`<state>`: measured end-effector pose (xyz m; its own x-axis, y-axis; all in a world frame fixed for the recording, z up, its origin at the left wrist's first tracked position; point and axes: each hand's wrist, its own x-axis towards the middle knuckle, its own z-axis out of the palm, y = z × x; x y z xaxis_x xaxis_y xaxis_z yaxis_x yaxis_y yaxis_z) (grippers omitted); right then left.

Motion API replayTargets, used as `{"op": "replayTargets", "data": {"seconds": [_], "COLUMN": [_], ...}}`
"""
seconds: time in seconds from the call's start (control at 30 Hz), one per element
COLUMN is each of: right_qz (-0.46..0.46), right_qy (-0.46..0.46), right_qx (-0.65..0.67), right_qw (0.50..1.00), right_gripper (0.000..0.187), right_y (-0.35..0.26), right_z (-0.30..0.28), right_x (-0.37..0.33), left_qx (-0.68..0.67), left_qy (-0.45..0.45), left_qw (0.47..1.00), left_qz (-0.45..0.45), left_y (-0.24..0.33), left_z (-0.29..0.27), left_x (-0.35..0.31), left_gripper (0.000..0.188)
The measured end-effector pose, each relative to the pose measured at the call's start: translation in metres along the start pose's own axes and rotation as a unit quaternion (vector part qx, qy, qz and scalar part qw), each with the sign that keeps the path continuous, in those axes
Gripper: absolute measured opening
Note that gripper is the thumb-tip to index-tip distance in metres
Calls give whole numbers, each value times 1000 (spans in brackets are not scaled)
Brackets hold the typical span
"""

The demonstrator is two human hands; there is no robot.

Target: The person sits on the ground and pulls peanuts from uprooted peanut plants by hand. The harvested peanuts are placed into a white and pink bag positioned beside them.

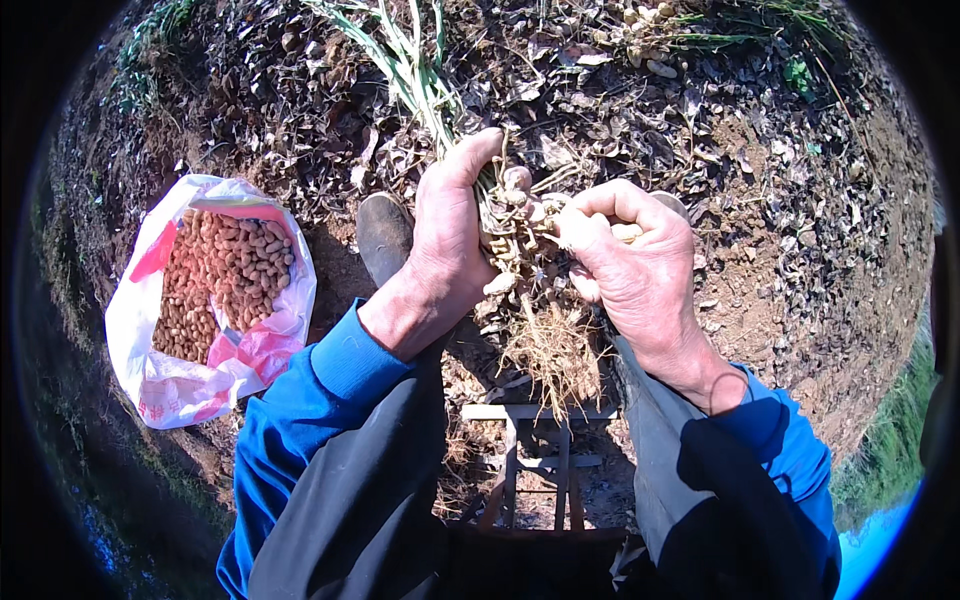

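Observation:
My left hand (448,225) is wrapped round the stems of an uprooted peanut plant (545,345), with its green stalks pointing up and away and its tangled roots hanging toward me. Pods cling among the roots between my two hands. My right hand (640,270) is closed at the right side of the plant, thumb and forefinger pinching by the pods. Pale peanuts (626,232) show inside its curled fingers. Whether the pinched pod is still attached is hidden.
At the left stands an open white and pink sack (135,300) holding many picked peanuts (225,265). Dry leaves (620,130) cover the soil. More peanut plants with pods (650,40) lie at the far side. A metal stool frame (540,412) shows between my legs.

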<state>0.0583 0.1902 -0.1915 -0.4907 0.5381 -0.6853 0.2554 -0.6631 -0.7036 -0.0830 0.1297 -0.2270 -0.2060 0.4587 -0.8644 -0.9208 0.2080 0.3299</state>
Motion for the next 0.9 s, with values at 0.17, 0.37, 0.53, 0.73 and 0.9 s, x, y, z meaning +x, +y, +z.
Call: {"op": "replayTargets", "data": {"seconds": [0.17, 0.37, 0.53, 0.73, 0.9], "right_qz": [-34, -13, -13, -2, -98], "right_qy": [91, -41, -146, -178, -129], "right_qx": [104, 15, -10, -10, -156], "right_qw": [990, 999, 989, 984, 974], "right_gripper": [10, 15, 25, 33, 25], "right_y": [-4, -14, -8, -3, -1], "right_z": [-37, -19, -18, -16, -14], "right_x": [32, 9, 17, 18, 21], "left_qx": [5, -134, -99, -119, -40], "left_qy": [-72, -173, -196, -202, -194], "left_qw": [997, 976, 976, 971, 980], "left_qz": [30, -18, -4, -33, -7], "left_y": [5, 21, 25, 20, 16], "left_z": [-23, -18, -22, -23, -23], "left_x": [-9, -12, -14, -13, -10], "left_gripper": [17, 26, 26, 24, 24]}}
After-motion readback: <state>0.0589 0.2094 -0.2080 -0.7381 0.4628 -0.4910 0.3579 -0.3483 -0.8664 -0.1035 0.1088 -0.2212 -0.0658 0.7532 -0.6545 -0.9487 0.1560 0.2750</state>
